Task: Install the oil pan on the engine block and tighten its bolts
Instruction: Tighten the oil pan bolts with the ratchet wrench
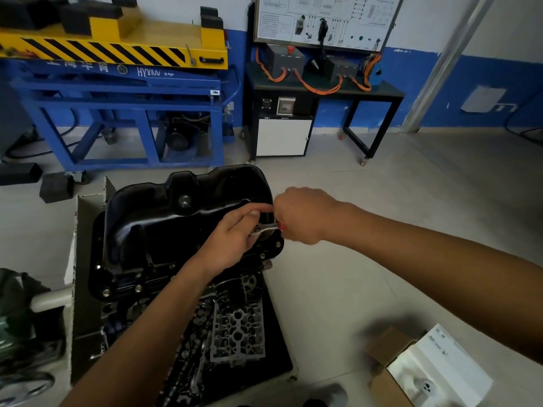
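Observation:
A glossy black oil pan [164, 224] sits upside down on the engine block [235, 327], with several bolts [138, 287] showing along its flange. My right hand [302, 215] grips the red-marked handle of a small metal wrench [269, 229] at the pan's right flange. My left hand [232, 239] lies over the wrench head, its fingers curled round it and the index finger stretched toward my right hand. The bolt under the wrench head is hidden by my left hand.
The engine stands in a dark tray on a pale tiled floor. A blue and yellow lift table [117, 83] and a black training bench [323, 92] stand behind. An open cardboard box [417, 371] lies at the lower right, and black blocks [55, 188] sit at the left.

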A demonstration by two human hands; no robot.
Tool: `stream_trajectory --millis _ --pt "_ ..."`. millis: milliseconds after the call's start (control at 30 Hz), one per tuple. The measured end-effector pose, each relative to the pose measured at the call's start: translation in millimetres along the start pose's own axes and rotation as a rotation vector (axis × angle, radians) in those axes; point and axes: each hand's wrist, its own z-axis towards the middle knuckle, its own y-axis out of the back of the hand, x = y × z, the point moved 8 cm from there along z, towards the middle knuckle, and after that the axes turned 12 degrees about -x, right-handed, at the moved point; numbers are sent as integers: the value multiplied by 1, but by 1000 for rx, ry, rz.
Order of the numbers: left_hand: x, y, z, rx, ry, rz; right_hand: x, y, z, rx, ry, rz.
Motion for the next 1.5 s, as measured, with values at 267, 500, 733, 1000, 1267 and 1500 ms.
stream_trajectory --millis 267,500,733,1000,1267,1500 --pt "-1 0 -3 -1 -23 -30 -2 3 14 -286 43 -73" --pt "3 22 4 -268 -52 -32 -1 1 -6 -134 -54 190" --pt "-1 19 8 -298 -71 1 39 -26 -29 253 -125 715" --pt "4 15 5 -185 -19 -31 43 -25 -33 322 -92 674" --pt "7 7 4 -6 27 -12 14 -6 -25 286 -28 190" --pt "5 -8 4 80 47 -69 1 17 -5 -164 -39 -150"
